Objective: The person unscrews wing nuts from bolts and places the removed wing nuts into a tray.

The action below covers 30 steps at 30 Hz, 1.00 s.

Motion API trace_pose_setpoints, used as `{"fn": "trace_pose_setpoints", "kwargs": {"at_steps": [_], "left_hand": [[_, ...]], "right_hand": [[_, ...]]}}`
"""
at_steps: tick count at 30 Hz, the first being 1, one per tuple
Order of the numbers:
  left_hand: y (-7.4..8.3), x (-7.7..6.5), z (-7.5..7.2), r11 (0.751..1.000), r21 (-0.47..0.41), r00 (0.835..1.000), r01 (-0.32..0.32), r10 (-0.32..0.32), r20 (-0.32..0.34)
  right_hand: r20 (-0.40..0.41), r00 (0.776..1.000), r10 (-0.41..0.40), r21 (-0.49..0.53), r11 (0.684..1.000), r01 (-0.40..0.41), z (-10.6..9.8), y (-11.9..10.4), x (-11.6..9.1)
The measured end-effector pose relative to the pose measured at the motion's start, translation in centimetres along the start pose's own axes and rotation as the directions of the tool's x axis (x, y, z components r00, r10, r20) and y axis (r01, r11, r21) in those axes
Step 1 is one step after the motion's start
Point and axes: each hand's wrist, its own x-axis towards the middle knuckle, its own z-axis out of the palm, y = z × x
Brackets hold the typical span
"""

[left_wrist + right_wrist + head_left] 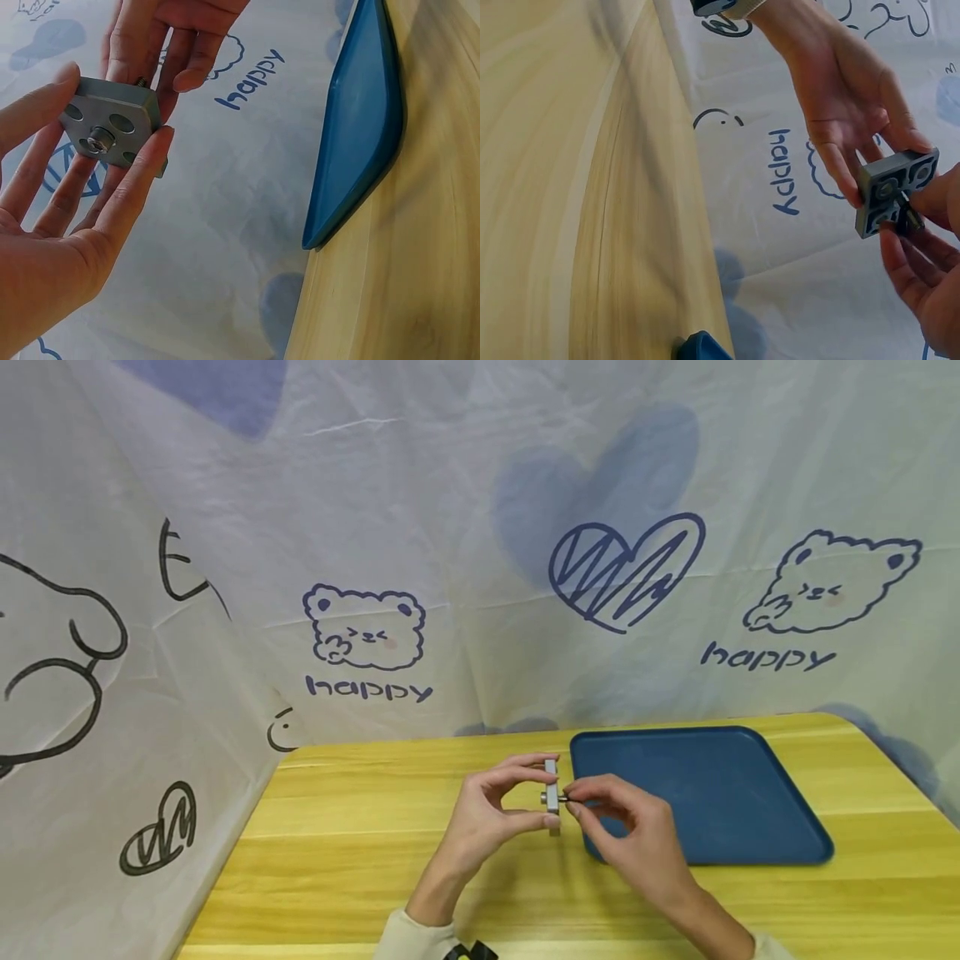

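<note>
Between the thumb and fingers of my left hand (480, 814) is a grey square block (97, 120), held upright above the table. Round holes run through its corners, and the back shows recessed pockets in the right wrist view. A socket-head bolt (100, 140) passes through the block's middle, its head on the left side. Its threaded shank (911, 211) sticks out on the other side. There my right hand (637, 818) pinches the bolt's end between thumb and fingertips. Something dark shows at these fingertips; whether it is a separate small part I cannot tell.
A blue tray (705, 793) lies on the yellow wood-grain table (337, 860), behind and right of my hands. White cloth (480, 527) printed with bears and hearts hangs along the back and left edges.
</note>
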Motion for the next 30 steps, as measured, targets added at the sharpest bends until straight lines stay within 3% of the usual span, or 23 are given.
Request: {"fn": "trace_pose_setpoints", "kwargs": {"at_steps": [4, 7, 12, 14, 16, 19, 23, 27, 30], "left_hand": [[0.0, 0.0, -0.1, 1.000, -0.025, 1.000, -0.012, 0.012, -0.004], [0.0, -0.1, -0.2, 0.999, -0.049, 1.000, -0.007, 0.007, -0.009], [0.2, -0.1, -0.2, 0.996, -0.085, 0.999, 0.031, -0.032, -0.011], [0.1, -0.2, -0.2, 0.995, -0.089, 0.999, 0.035, -0.036, -0.011], [0.2, -0.2, -0.3, 0.996, -0.088, 0.999, 0.032, -0.033, -0.013], [0.2, -0.2, -0.3, 0.996, -0.079, 0.999, 0.033, -0.035, -0.015], [0.2, -0.1, -0.3, 0.998, -0.058, 0.999, 0.031, -0.032, -0.019], [0.2, 0.0, -0.3, 0.999, -0.033, 1.000, 0.014, -0.015, -0.021], [0.2, 0.0, -0.2, 1.000, -0.012, 1.000, 0.007, -0.007, -0.022]], "right_hand": [[0.001, 0.995, -0.105, -0.076, 0.992, 0.104, 0.1, 0.3, -0.1], [-0.007, 0.977, -0.213, -0.122, 0.970, 0.211, 0.1, 0.6, 0.0], [-0.004, 0.905, -0.426, -0.179, 0.891, 0.418, 0.1, 1.3, 0.3], [0.003, 0.876, -0.482, -0.204, 0.857, 0.472, 0.1, 1.5, 0.4], [0.005, 0.866, -0.500, -0.212, 0.846, 0.490, 0.2, 1.5, 0.4], [-0.014, 0.887, -0.462, -0.166, 0.876, 0.454, 0.1, 1.6, 0.5], [-0.037, 0.940, -0.339, -0.036, 0.941, 0.338, -0.1, 1.5, 0.5], [-0.009, 0.988, -0.154, 0.069, 0.986, 0.154, -0.5, 1.0, 0.4], [0.021, 1.000, 0.017, 0.124, 0.992, -0.019, -0.7, 0.7, 0.4]]}}
